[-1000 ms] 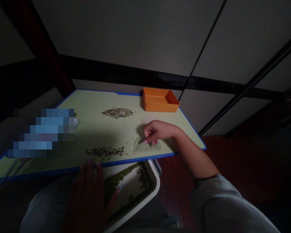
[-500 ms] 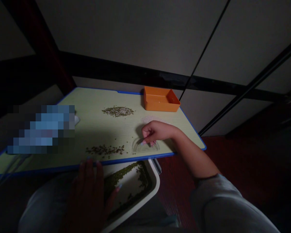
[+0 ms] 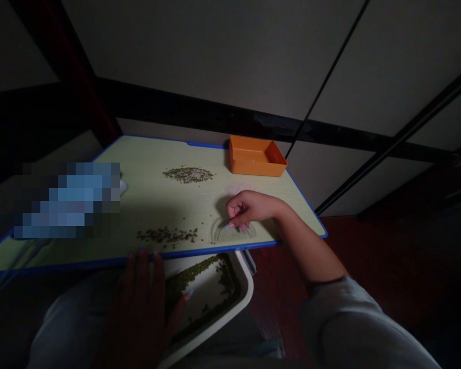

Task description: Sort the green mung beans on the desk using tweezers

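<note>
My right hand is closed, its fingers curled and thumb drawn in, over a clear half-round plastic piece near the table's front edge. Whether the fingers grip that piece or something small is hidden. A pale pinkish patch of what look like small grains lies just beyond the knuckles. My left hand is in shadow with its fingers stretched out, over the left part of a white bin. Green bean-like grains line that bin. Dark brown beans are scattered left of the plastic piece.
The pale yellow table has a blue rim. A mixed heap of green and whitish grains lies toward its back. An orange box stands at the back right. A blurred blue object is at the left, and cabinet panels rise behind.
The view has shifted slightly. The clear plastic piece appears a little farther right under my right hand. My left hand has stayed over the bin.
</note>
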Available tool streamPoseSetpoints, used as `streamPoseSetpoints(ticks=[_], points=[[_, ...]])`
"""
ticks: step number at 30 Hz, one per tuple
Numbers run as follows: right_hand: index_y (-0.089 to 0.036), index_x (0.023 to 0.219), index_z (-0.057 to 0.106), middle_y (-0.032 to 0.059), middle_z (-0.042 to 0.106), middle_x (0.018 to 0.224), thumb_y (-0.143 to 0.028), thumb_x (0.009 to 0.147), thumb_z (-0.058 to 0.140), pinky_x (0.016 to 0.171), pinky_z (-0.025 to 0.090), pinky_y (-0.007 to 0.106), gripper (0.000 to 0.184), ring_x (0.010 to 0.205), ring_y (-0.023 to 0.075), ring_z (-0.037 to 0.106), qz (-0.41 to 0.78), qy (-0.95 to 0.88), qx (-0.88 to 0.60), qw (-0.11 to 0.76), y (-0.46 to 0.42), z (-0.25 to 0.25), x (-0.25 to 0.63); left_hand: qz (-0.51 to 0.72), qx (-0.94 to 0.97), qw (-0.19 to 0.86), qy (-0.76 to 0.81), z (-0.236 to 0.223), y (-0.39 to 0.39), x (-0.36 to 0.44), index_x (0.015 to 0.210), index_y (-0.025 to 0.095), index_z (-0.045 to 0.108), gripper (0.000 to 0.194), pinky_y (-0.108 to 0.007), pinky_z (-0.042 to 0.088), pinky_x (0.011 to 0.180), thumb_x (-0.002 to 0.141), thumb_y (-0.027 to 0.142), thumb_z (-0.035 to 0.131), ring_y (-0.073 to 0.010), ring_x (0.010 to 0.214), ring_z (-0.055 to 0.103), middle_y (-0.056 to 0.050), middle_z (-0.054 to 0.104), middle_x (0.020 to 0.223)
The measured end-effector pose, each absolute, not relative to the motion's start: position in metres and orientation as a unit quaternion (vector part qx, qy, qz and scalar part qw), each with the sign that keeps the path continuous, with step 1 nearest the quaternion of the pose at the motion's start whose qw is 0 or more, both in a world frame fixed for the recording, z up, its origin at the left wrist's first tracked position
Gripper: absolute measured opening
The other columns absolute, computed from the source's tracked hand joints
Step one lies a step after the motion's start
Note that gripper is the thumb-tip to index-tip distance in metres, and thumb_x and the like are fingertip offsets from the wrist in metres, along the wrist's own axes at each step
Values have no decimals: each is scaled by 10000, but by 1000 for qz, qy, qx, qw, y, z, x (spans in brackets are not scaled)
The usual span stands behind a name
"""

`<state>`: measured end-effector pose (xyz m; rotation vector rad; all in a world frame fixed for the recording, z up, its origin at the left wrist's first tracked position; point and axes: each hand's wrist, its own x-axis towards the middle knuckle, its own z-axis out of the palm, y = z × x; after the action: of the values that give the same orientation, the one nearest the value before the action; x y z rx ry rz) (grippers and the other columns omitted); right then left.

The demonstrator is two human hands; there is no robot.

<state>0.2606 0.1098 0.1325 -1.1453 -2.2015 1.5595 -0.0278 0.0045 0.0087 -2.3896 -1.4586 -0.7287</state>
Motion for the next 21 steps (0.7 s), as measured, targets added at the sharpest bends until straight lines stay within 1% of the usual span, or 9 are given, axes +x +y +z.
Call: streamPoseSetpoints(ticks=[5, 10, 15, 21], points=[[-152, 658, 515, -66, 587, 506, -238, 751, 696, 492, 413, 188, 222, 447, 62, 537, 532, -744, -393, 93, 111, 131, 262, -256, -819, 128, -497, 6, 5, -29, 1434, 76, 139, 911, -596, 381, 1072, 753, 563, 497, -398, 1450, 182, -270, 177, 1553], [-153, 656, 516, -64, 589, 501, -225, 764, 680, 489, 412, 188, 209, 448, 63, 541, 515, -748, -409, 90, 113, 132, 264, -254, -821, 129, -495, 5, 6, -30, 1435, 79, 141, 919, -593, 394, 1063, 750, 582, 491, -400, 1446, 192, -271, 223, 1540], [-154, 656, 509, -64, 587, 502, -234, 770, 680, 494, 403, 188, 221, 447, 58, 533, 502, -748, -422, 99, 113, 133, 264, -254, -821, 128, -494, 6, 6, -30, 1437, 88, 136, 918, -600, 402, 1054, 750, 582, 491, -404, 1445, 194, -262, 195, 1551], [-154, 666, 519, -59, 596, 522, -250, 771, 680, 502, 410, 201, 215, 459, 67, 536, 526, -745, -400, 90, 111, 131, 259, -256, -822, 128, -493, 8, 4, -29, 1438, 86, 123, 915, -601, 395, 1058, 758, 577, 487, -409, 1444, 191, -269, 190, 1550]])
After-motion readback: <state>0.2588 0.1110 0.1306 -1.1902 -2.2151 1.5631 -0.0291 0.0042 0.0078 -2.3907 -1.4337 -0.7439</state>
